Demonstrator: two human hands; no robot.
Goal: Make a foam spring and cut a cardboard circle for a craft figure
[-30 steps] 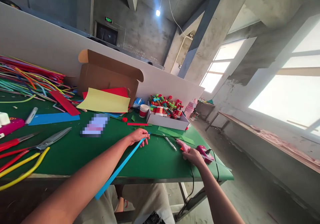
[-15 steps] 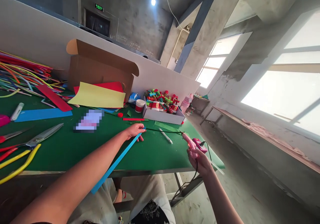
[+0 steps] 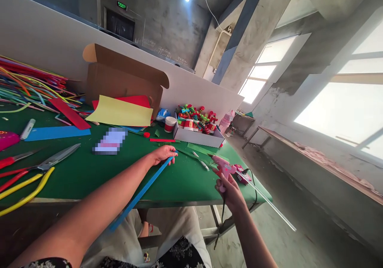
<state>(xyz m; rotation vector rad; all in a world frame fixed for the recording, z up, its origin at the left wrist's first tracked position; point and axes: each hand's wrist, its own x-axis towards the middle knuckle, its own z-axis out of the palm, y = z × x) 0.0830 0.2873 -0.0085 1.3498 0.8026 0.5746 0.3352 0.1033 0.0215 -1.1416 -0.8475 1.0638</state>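
The left hand (image 3: 163, 155) pinches one end of a blue strip (image 3: 143, 190) between its fingers, and the right hand (image 3: 231, 192), fingers curled, grasps a pink glue gun (image 3: 225, 167).

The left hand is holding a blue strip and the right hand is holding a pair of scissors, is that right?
Not quite: the head view shows a pink glue gun in the right hand. The left hand does hold a blue strip.
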